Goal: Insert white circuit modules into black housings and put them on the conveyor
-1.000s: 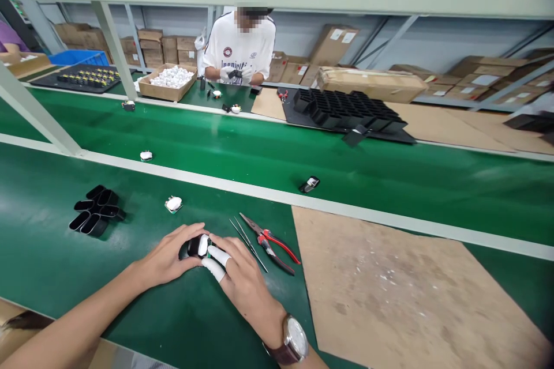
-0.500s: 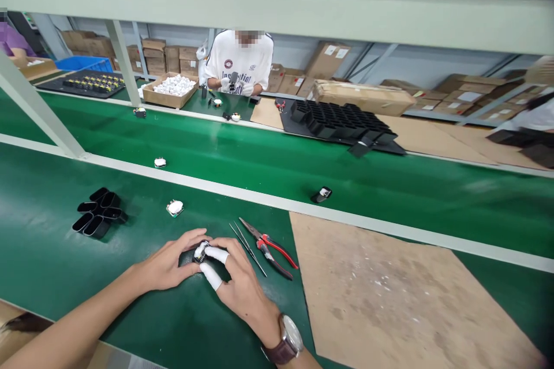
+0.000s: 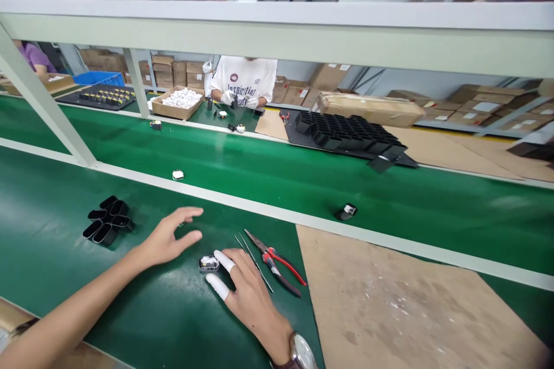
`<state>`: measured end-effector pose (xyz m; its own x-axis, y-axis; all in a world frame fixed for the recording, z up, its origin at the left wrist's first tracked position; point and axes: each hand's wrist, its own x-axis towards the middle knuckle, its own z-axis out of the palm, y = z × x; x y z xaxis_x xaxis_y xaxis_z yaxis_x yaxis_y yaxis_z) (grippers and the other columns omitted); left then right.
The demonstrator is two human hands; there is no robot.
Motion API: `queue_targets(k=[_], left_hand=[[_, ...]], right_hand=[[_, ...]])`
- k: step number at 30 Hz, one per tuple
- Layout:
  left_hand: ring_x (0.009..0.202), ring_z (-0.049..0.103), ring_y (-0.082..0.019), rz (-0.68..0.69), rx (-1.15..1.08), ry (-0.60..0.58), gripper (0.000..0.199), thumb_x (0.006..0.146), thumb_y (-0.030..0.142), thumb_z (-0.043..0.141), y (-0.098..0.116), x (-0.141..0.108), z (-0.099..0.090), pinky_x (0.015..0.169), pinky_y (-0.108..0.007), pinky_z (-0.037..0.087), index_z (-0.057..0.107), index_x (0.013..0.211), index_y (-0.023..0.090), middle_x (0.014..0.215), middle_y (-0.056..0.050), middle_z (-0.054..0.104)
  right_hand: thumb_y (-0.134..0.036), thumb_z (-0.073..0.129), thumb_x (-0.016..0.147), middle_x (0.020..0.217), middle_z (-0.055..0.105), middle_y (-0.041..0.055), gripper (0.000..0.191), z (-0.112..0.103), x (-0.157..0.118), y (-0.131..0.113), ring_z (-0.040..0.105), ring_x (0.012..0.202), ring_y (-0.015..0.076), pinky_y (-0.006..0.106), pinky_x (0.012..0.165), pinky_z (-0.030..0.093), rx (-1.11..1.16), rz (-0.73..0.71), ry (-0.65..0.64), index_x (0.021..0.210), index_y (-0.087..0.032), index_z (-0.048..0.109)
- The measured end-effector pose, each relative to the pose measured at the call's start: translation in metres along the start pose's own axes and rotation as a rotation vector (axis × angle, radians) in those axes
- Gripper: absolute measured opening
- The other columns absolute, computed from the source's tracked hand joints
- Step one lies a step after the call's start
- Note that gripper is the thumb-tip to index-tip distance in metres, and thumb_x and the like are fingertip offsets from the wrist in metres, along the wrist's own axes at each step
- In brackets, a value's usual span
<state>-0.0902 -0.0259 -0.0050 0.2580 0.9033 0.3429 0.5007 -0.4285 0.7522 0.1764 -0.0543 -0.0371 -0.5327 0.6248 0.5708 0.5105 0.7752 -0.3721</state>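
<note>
A small black oval housing (image 3: 209, 264) with a white part and electronics inside stands on the green bench in front of me. My right hand (image 3: 249, 282), with white finger cots on thumb and index finger, is just right of it. Its fingers are apart, the index fingertip at the housing's edge; whether it touches I cannot tell. My left hand (image 3: 167, 236) is open and holds nothing, farther left. It mostly covers a small circuit board piece (image 3: 182, 223) on the bench. Tweezers (image 3: 255, 262) and red-handled long-nose pliers (image 3: 277, 262) lie beyond my right hand.
Several empty black housings (image 3: 108, 220) stand grouped at left. A brown cardboard sheet (image 3: 389, 294) lies at right. On the green belt are a white-topped part (image 3: 178, 174) and a black housing (image 3: 347, 211). Across it a person (image 3: 244, 83) in white gloves handles a dark part.
My left hand has let go of the black housing and moved away left, over the circuit board piece. The housing now stands on the bench, with my right fingers spread beside it. The view tilted up.
</note>
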Motion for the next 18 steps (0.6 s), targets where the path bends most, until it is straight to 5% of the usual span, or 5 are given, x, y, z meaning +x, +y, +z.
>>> queue_targets(k=[6, 9, 13, 18], left_hand=[[0.146, 0.052, -0.037, -0.126, 0.365, 0.172, 0.05, 0.089, 0.034, 0.071, -0.062, 0.083, -0.034, 0.122, -0.059, 0.042, 0.064, 0.135, 0.017, 0.15, -0.018, 0.062], [0.138, 0.059, -0.041, -0.215, 0.407, 0.193, 0.051, 0.083, 0.028, 0.073, -0.084, 0.113, -0.035, 0.119, -0.059, 0.044, 0.066, 0.13, 0.012, 0.137, -0.02, 0.069], [0.114, 0.072, -0.035, -0.258, 0.434, 0.181, 0.038, 0.083, 0.022, 0.07, -0.088, 0.127, -0.026, 0.107, -0.05, 0.054, 0.07, 0.12, 0.014, 0.117, -0.016, 0.077], [0.111, 0.071, -0.03, -0.194, 0.441, 0.133, 0.044, 0.092, 0.025, 0.063, -0.068, 0.116, -0.014, 0.105, -0.046, 0.056, 0.062, 0.134, 0.011, 0.125, -0.017, 0.07]], right_hand=[[-0.019, 0.054, 0.107, 0.1, 0.072, 0.0097, 0.016, -0.015, 0.005, 0.018, 0.065, 0.088, 0.0239, 0.039, 0.08, 0.054, -0.247, 0.005, 0.163, 0.119, -0.017, 0.065], [-0.015, 0.049, 0.107, 0.094, 0.07, 0.0086, 0.02, -0.018, 0.003, 0.028, 0.064, 0.082, 0.0234, 0.038, 0.075, 0.051, -0.407, 0.035, 0.137, 0.105, -0.017, 0.068], [-0.014, 0.048, 0.105, 0.094, 0.069, 0.01, 0.023, -0.016, -0.002, 0.03, 0.065, 0.085, 0.0252, 0.041, 0.082, 0.054, -0.502, 0.086, 0.049, 0.094, -0.019, 0.068], [-0.018, 0.053, 0.105, 0.094, 0.067, 0.0118, 0.017, -0.015, -0.007, 0.027, 0.066, 0.085, 0.0267, 0.043, 0.083, 0.056, -0.516, 0.149, -0.012, 0.094, -0.019, 0.067]])
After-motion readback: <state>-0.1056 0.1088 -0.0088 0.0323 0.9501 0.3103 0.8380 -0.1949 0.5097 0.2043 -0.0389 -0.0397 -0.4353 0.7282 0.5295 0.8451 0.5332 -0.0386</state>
